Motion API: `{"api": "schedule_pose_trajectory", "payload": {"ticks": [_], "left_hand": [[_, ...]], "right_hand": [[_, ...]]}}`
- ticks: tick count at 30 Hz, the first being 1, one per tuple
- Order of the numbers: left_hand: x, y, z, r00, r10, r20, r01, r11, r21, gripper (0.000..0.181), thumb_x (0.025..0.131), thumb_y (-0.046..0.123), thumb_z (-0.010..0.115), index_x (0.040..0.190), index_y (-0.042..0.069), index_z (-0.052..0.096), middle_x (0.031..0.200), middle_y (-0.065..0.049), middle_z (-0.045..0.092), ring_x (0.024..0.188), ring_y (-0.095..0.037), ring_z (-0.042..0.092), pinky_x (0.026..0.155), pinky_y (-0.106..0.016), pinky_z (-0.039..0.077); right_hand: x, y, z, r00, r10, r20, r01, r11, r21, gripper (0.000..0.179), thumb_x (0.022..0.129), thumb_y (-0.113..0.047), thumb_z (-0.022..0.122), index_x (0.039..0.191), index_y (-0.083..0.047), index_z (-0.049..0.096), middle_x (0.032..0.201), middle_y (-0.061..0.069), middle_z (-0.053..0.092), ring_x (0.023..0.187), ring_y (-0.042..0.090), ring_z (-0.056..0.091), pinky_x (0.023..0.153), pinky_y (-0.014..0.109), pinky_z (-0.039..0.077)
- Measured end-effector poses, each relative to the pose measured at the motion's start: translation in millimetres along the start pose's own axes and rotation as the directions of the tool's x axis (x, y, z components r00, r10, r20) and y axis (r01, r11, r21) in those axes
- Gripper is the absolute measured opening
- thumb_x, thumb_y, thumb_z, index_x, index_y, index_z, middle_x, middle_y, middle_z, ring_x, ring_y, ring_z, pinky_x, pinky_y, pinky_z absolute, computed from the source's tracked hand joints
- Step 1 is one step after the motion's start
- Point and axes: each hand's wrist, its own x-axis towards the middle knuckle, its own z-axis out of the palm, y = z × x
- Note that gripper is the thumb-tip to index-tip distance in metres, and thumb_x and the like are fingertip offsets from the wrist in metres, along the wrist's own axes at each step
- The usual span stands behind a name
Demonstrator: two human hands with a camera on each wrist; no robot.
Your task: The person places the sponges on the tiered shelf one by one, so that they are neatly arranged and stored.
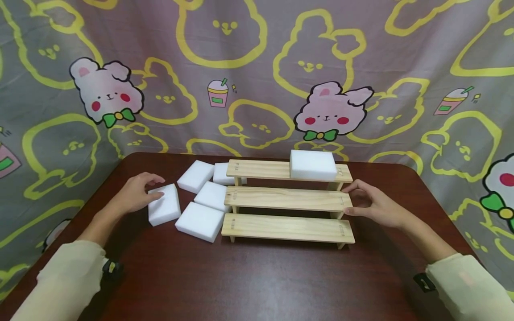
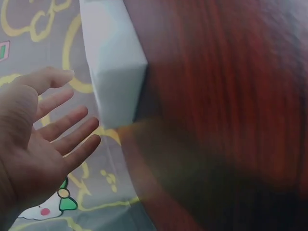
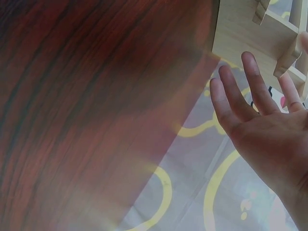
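My left hand (image 1: 138, 191) is over the back left of the nearest white foam block (image 1: 165, 209), its thumb overlapping the block's top in the head view. In the left wrist view the fingers (image 2: 79, 147) are loosely spread beside that block (image 2: 115, 57), not wrapped round it. At the right end of a three-tier wooden stand (image 1: 287, 198), my right hand (image 1: 373, 207) holds the middle board between thumb and index finger. The other fingers (image 3: 260, 86) extend freely in the right wrist view. Another white block (image 1: 313, 164) sits on the top tier, toward the right.
Several more white blocks (image 1: 201, 220) lie in a loose group left of the stand, one partly behind its top tier. Everything stands on a dark reddish-brown table (image 1: 265, 281). A patterned curtain (image 1: 257, 76) hangs behind the table's far edge.
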Motion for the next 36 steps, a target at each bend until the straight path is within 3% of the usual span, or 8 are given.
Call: {"api": "schedule_pose_trajectory", "payload": {"ticks": [5,10,17,22,28,32,36], "left_hand": [[-3.1,-10.5,3.0,0.999,-0.031,0.021,0.03,0.999,0.031,0.043,0.088,0.015,0.082,0.117,-0.012,0.065,0.112,-0.031,0.063,0.1,-0.043,0.058,0.084,-0.057,0.048],[-5.6,-13.4,5.4,0.996,-0.081,0.039,0.079,0.996,0.039,0.048,0.089,0.022,0.082,0.119,-0.012,0.065,0.117,-0.033,0.063,0.102,-0.044,0.058,0.088,-0.061,0.048],[-7.3,-16.2,4.5,0.994,-0.099,0.037,0.098,0.995,0.035,0.048,0.09,0.023,0.082,0.118,-0.013,0.064,0.115,-0.032,0.066,0.095,-0.039,0.06,0.082,-0.054,0.05],[-8.7,-21.4,0.6,0.993,-0.111,0.029,0.108,0.991,0.079,0.053,0.091,0.028,0.081,0.118,-0.013,0.064,0.11,-0.031,0.066,0.092,-0.038,0.059,0.078,-0.052,0.049],[-13.0,-23.5,-4.2,0.98,-0.193,0.048,0.186,0.974,0.129,0.066,0.094,0.036,0.075,0.128,-0.016,0.055,0.113,-0.035,0.062,0.091,-0.039,0.058,0.076,-0.051,0.05],[-15.4,-22.8,-6.6,0.963,-0.257,0.083,0.248,0.963,0.108,0.072,0.097,0.036,0.071,0.136,-0.018,0.045,0.109,-0.037,0.059,0.078,-0.034,0.062,0.065,-0.046,0.055],[-17.7,-23.1,-9.2,0.967,-0.248,0.063,0.24,0.963,0.121,0.068,0.099,0.035,0.068,0.134,-0.018,0.046,0.109,-0.037,0.058,0.082,-0.039,0.062,0.069,-0.052,0.054]], "right_hand": [[-0.2,0,0,1.0,0.005,0.002,-0.005,1.0,-0.001,0.044,0.092,-0.012,0.079,0.126,-0.003,0.053,0.125,0.02,0.066,0.107,0.029,0.065,0.081,0.028,0.057],[-0.6,1,0,1.0,0.006,0.001,-0.006,1.0,0.001,0.043,0.092,-0.012,0.079,0.126,-0.004,0.053,0.125,0.02,0.067,0.107,0.029,0.065,0.082,0.028,0.057],[-0.4,1,1,1.0,0.006,0.001,-0.006,1.0,-0.008,0.044,0.092,-0.013,0.079,0.127,-0.005,0.053,0.126,0.019,0.067,0.108,0.028,0.065,0.082,0.029,0.058],[0.2,1,0,1.0,0.011,0.001,-0.011,1.0,-0.009,0.044,0.092,-0.013,0.079,0.127,-0.005,0.053,0.126,0.02,0.066,0.108,0.029,0.065,0.082,0.03,0.057],[0.7,0,0,1.0,0.012,0.002,-0.012,1.0,-0.006,0.044,0.092,-0.013,0.079,0.127,-0.005,0.053,0.127,0.021,0.066,0.109,0.031,0.065,0.082,0.031,0.057],[0.7,0,0,1.0,0.02,0.002,-0.02,1.0,-0.006,0.045,0.092,-0.014,0.079,0.127,-0.005,0.053,0.128,0.021,0.066,0.11,0.032,0.065,0.082,0.031,0.057],[0.8,-1,0,1.0,0.03,0.004,-0.03,0.999,-0.01,0.045,0.092,-0.014,0.08,0.127,-0.005,0.053,0.128,0.021,0.066,0.11,0.032,0.065,0.083,0.032,0.057]]}}
